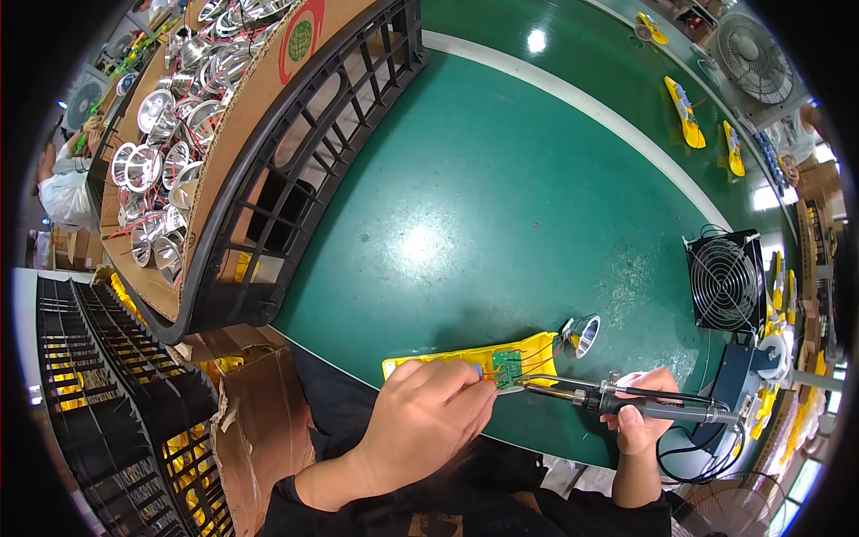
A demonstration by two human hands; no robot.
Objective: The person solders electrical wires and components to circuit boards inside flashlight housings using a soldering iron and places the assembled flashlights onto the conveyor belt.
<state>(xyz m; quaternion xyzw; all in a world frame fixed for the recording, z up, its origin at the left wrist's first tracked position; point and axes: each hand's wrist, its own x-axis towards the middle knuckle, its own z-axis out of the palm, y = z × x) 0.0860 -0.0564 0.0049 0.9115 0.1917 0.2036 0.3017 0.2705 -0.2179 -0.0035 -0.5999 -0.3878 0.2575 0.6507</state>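
A yellow plastic half-shell (534, 345) lies near the table's front edge, with a small green circuit board (507, 365) inside it. Thin red and dark wires run from the board to a silver reflector cup (586, 336) just to the right. My left hand (429, 407) is closed in a pinch over the shell at the board's left edge; what its fingertips hold is hidden, though red wire shows beside them. In my right hand (640, 416) is a soldering iron (658, 409) with a black cable, its tip pointing left at the board's lower edge.
Left stands a black plastic crate (309, 152) with a cardboard box of many reflector cups (157, 112); below it are more black crates (98, 403) with yellow parts. A black fan (723, 279) stands at right. Yellow shells (684, 112) lie on the far green surface. Other people work beyond.
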